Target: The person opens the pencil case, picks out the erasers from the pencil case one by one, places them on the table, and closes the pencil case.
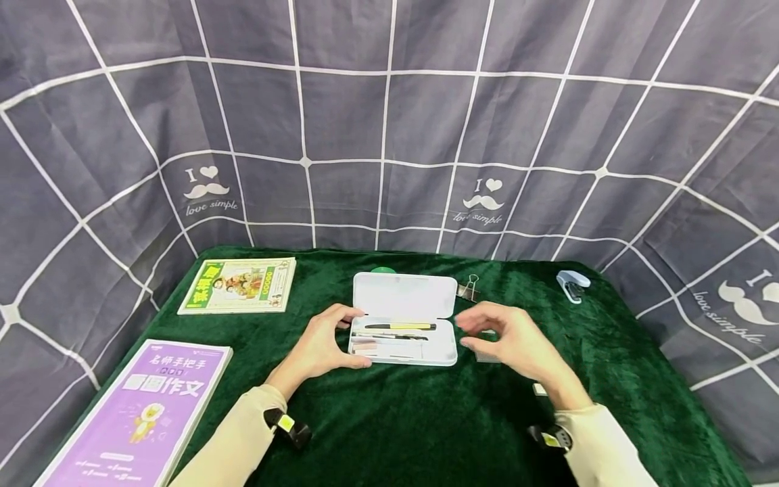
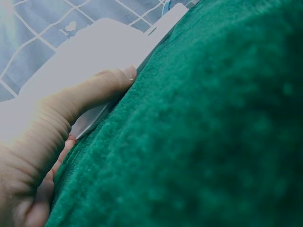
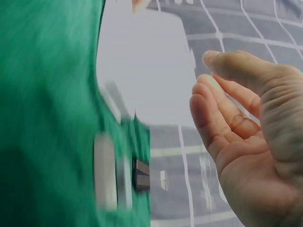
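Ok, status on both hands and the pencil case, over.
Left hand grips pencil case, lid raised. Right hand empty, beside it. Binder clip near lid's right edge.

Downward head, close wrist views share the case (image 1: 404, 294)

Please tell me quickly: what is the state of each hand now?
Left hand: holding the left end of the opened pencil case.
Right hand: open, fingers loosely bent, holding nothing.
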Tool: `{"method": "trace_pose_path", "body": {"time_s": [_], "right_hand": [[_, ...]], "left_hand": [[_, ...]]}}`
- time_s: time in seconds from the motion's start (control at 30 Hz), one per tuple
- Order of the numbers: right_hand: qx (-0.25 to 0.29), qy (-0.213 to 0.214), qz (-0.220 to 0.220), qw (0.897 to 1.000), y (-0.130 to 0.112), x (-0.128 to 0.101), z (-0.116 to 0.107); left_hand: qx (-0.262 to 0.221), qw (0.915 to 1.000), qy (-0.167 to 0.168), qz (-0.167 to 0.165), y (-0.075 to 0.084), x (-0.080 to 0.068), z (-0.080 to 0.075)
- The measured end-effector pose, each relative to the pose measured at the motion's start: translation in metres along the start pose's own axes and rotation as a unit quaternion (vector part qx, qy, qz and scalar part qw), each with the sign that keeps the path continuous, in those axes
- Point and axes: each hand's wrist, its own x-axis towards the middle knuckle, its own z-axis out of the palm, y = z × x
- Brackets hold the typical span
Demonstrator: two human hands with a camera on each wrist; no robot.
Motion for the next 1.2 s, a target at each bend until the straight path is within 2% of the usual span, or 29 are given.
{"method": "trace_pose_path", "body": {"time_s": [0.17,0.27,0.4,0.53,0.63,0.73,0.83,1.03,1.2], "right_hand": [[0.017,-0.044,-0.020,0.999,-0.012,0.031,0.038],[0.008,-0.082,-0.026,0.996,-0.015,0.042,0.058],[-0.067,-0.129,-0.038,0.989,-0.017,0.048,0.076],[-0.154,-0.163,-0.068,0.972,-0.019,0.049,0.088],[-0.187,-0.171,-0.096,0.963,-0.019,0.049,0.094],[-0.200,-0.168,-0.117,0.958,-0.018,0.050,0.097],[-0.186,-0.159,-0.117,0.962,-0.017,0.050,0.097],[-0.110,-0.110,-0.099,0.983,-0.020,0.049,0.084],[-0.102,-0.063,-0.095,0.988,-0.024,0.045,0.066]], "left_hand": [[-0.001,1.0000,0.001,-0.002,0.001,-0.001,0.000],[-0.003,1.0000,0.002,-0.003,0.002,-0.001,0.001],[-0.005,1.0000,0.001,-0.002,0.002,0.000,0.003],[-0.002,1.0000,0.001,0.002,0.002,0.001,0.003],[0.001,1.0000,0.003,0.004,0.001,0.001,0.002],[0.000,1.0000,0.004,0.006,0.001,0.000,0.001],[0.000,1.0000,0.003,0.008,0.001,0.000,0.000],[0.001,0.9999,0.004,0.013,0.003,0.002,0.000],[-0.001,1.0000,0.002,0.009,0.002,0.001,0.000]]}}
